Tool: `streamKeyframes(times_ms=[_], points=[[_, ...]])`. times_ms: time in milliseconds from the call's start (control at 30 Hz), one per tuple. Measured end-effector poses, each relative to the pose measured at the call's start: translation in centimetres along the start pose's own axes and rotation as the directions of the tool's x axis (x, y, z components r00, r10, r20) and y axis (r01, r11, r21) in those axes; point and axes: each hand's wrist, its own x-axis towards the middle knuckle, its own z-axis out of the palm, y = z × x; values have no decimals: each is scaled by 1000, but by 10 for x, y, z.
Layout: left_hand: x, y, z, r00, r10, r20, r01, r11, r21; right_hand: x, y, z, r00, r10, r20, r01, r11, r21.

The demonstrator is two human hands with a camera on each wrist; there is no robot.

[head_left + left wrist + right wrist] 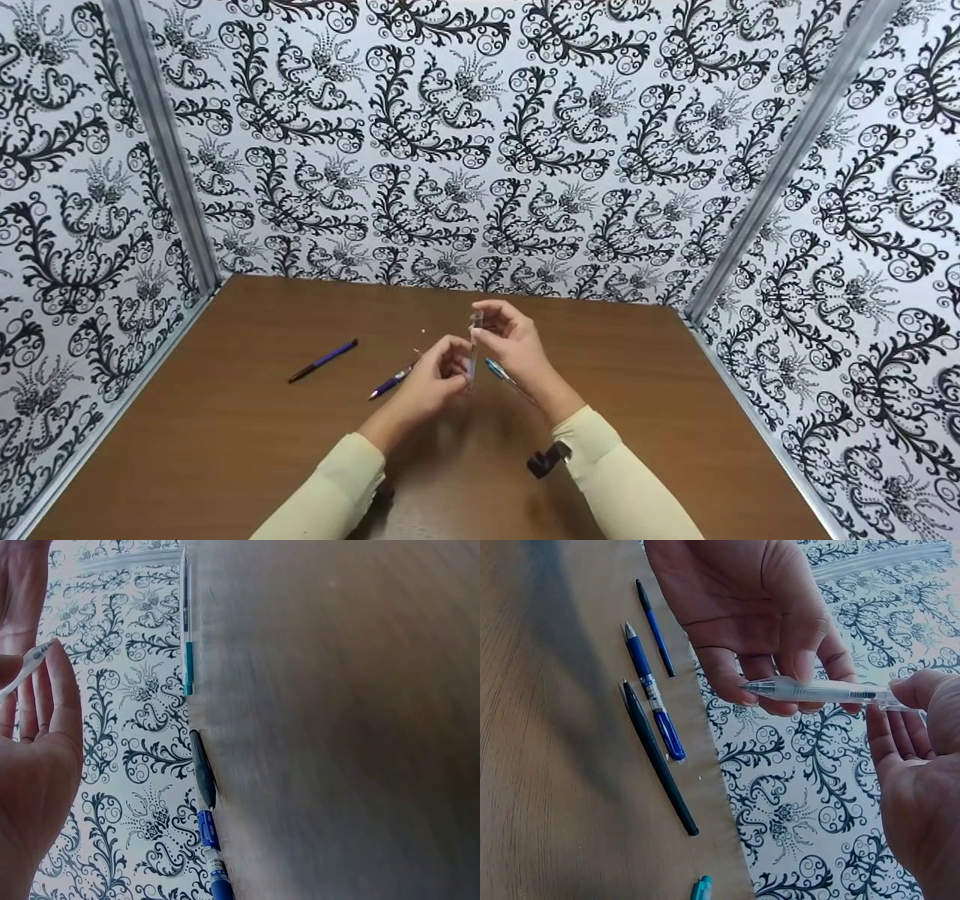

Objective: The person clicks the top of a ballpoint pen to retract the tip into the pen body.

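Both hands hold a clear pen with a whitish barrel (817, 690) between them, raised over the table. My left hand (435, 375) pinches its tip half between thumb and fingers; the pointed tip shows in both wrist views. My right hand (517, 341) grips the other end with thumb and fingers. In the head view the pen (473, 352) stands nearly upright between the hands. Beneath the right hand lies a clear pen with a teal end (510, 379). Next to the left hand is a blue pen with a pale grip (390, 382), partly covered by that hand.
Farther left on the brown table (225, 427) lies a slim blue pen with dark ends (322, 361). A black pen (660, 757) rests beside the blue one in the right wrist view. Small white bits (422, 331) lie beyond the hands. Patterned walls (450, 150) enclose three sides.
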Motion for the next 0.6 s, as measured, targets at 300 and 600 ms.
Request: streamKeyframes(times_ms=[300,600], points=[[-1,-3,0,1000,22,3,-22,1000,-14,0,1,0,1000,5,3,-5,1000,-3],[0,-2,0,1000,7,0,-7,1000,-26,0,3,0,1000,12,-12,-12,1000,5]])
